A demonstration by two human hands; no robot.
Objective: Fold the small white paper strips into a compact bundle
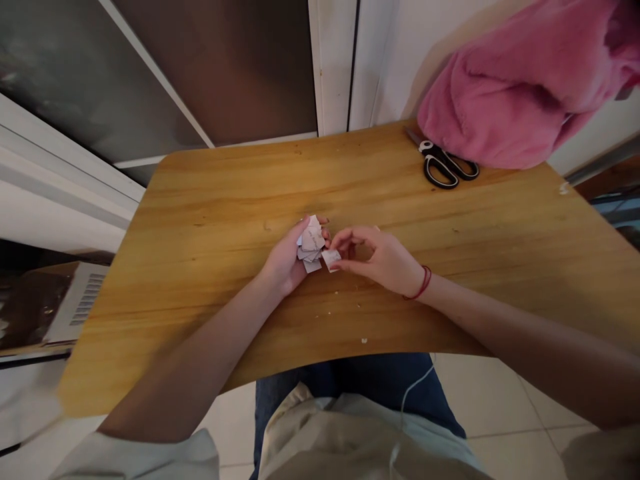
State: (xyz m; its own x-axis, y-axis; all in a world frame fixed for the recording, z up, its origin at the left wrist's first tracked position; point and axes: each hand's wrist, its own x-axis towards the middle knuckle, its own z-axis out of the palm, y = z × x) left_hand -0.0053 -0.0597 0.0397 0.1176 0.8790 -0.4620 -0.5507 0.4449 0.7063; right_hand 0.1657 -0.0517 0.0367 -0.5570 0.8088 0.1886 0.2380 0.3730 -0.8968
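Observation:
Over the front middle of the wooden table, my left hand is closed on a small stack of torn paper pieces. The pieces are white, overlap unevenly, and the top one carries faint dark marks. Just right of the stack, my right hand pinches one small paper piece between thumb and fingers. That piece lies close against the stack's edge; whether they touch I cannot tell. A red cord circles my right wrist.
Black-handled scissors lie at the back right, their blades pointing to the back left. Beside them a pink plush cloth rests on the table's corner. Tiny paper scraps dot the table near its front edge. A panelled door stands behind.

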